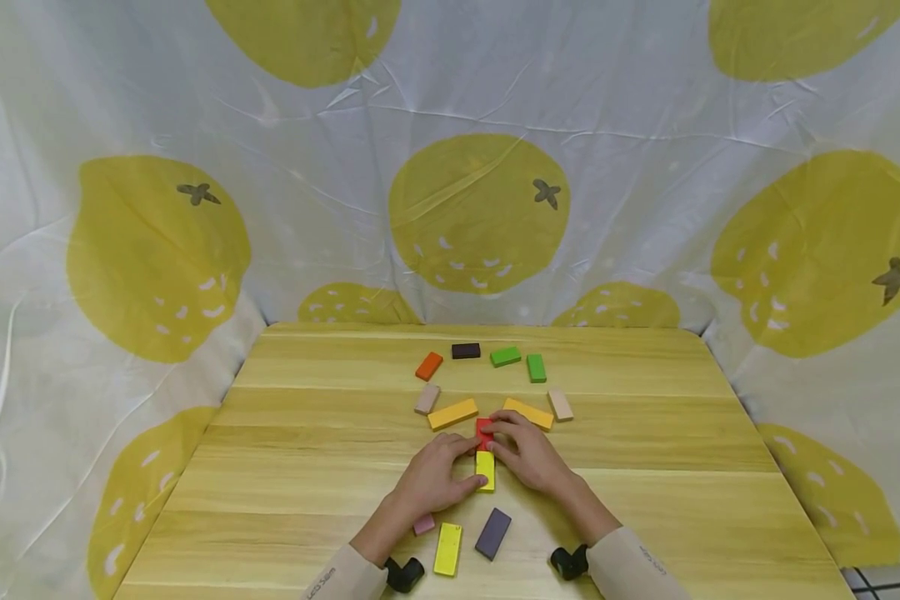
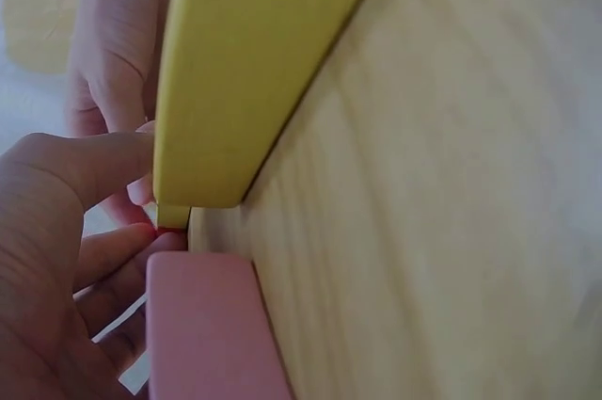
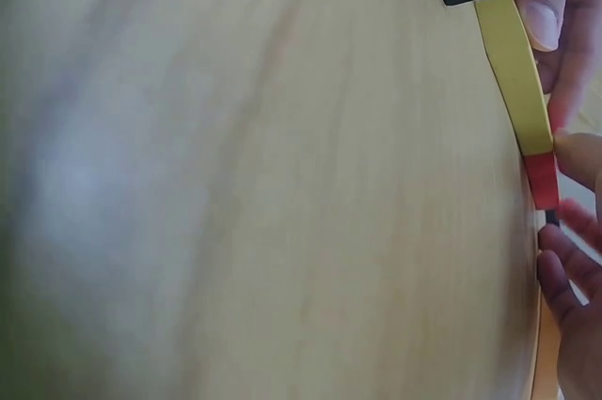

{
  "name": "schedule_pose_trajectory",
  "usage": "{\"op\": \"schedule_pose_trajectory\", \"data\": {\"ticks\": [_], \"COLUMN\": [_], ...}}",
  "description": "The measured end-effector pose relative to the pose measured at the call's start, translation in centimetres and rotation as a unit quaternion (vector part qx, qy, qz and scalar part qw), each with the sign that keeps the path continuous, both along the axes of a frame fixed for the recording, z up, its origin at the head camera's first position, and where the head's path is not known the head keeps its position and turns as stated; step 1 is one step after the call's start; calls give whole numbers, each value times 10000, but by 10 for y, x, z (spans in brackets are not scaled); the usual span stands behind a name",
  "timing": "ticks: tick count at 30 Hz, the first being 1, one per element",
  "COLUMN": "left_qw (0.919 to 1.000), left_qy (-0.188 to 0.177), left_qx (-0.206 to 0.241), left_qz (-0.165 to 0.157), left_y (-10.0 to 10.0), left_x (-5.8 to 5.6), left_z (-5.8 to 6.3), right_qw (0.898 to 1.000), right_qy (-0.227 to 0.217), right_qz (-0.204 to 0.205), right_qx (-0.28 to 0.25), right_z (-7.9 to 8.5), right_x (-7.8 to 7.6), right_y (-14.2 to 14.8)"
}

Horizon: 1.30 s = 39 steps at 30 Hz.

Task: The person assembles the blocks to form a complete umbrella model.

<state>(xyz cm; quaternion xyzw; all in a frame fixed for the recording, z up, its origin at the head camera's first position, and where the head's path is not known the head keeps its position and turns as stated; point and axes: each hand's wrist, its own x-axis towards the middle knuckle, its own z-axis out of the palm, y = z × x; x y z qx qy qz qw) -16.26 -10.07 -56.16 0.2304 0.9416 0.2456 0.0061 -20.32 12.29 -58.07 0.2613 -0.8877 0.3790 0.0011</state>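
Observation:
A red block (image 1: 483,433) and a yellow block (image 1: 485,473) lie end to end on the wooden table. My left hand (image 1: 437,472) reaches in from the left, its fingertips at the red block's left side and its thumb on the yellow block. From the other side my right hand (image 1: 531,450) holds the red block, index finger over its far end and thumb near the joint. Right of centre, an orange-yellow block (image 1: 528,414) lies just beyond that hand; its twin (image 1: 453,414) lies opposite. In the right wrist view, the red block (image 3: 542,181) shows between the fingers.
Near my wrists lie a pink block (image 1: 423,524), another yellow block (image 1: 447,550) and a dark purple block (image 1: 492,533). Farther back, orange (image 1: 429,367), black (image 1: 466,351), green (image 1: 506,357) and pale wood (image 1: 560,405) blocks form an arc. A lemon-print cloth (image 1: 480,108) hangs behind the table.

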Motion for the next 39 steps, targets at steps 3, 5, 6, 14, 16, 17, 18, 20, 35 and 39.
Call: {"op": "schedule_pose_trajectory", "data": {"ticks": [3, 5, 6, 14, 16, 17, 18, 20, 35, 39], "left_qw": [10000, 10000, 10000, 10000, 10000, 10000, 9999, 9999, 9999, 10000], "left_qy": [17, 15, 2, 3, 61, 87, 110, 148, 105, 64], "left_qx": [13, -1, -10, -22, -8, -13, -3, 20, 50, 30], "left_qz": [-2, 2, 4, -3, -20, -23, -34, -52, -2, -3], "left_y": [0, 0, 0, 0, 0, 0, 0, 0, 1, 0], "left_x": [0, 0, 0, 0, 0, 0, 0, 0, -2, -2], "left_z": [0, 1, 1, 0, 0, 0, -1, -2, -7, -6], "right_qw": [10000, 9999, 9999, 9996, 9996, 9996, 9996, 9996, 9992, 9990], "right_qy": [67, 65, 48, -79, -53, -50, -33, -45, -297, -310], "right_qz": [-39, -111, -162, -276, -284, -286, -285, -273, 158, 227], "right_qx": [-29, -40, -27, 77, 72, 59, 51, 39, 224, 219], "right_z": [1, 2, 2, 9, 11, 12, 13, 15, 17, 13], "right_x": [0, 1, 1, 13, 18, 21, 24, 29, 78, 88], "right_y": [2, 4, 6, 12, 13, 13, 13, 14, 19, 19]}}
